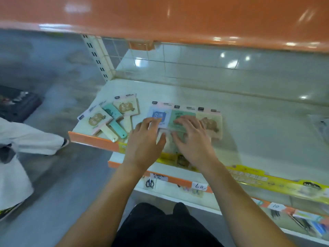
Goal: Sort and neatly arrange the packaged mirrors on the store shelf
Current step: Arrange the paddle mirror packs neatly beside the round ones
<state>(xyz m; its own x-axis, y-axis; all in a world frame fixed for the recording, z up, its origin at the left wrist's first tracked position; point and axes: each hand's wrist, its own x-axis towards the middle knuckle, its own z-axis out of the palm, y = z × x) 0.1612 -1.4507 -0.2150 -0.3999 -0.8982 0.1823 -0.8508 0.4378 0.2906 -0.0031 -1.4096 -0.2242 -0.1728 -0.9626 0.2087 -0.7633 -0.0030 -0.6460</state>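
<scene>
Three packaged hand mirrors lie side by side in a row on the white shelf: a blue one, a green one and a beige one. My left hand rests with spread fingers on the blue mirror's lower edge. My right hand lies flat on the green mirror, its fingers reaching the beige one. At the shelf's left end lies a loose pile of mirrors: two beige ones and a teal one between them, handles pointing toward the front edge.
An orange shelf overhangs above. A wire grid backs the shelf. A yellow price strip runs along the front edge. Lower shelves hold scissors and other small goods. A person in white trousers walks at left.
</scene>
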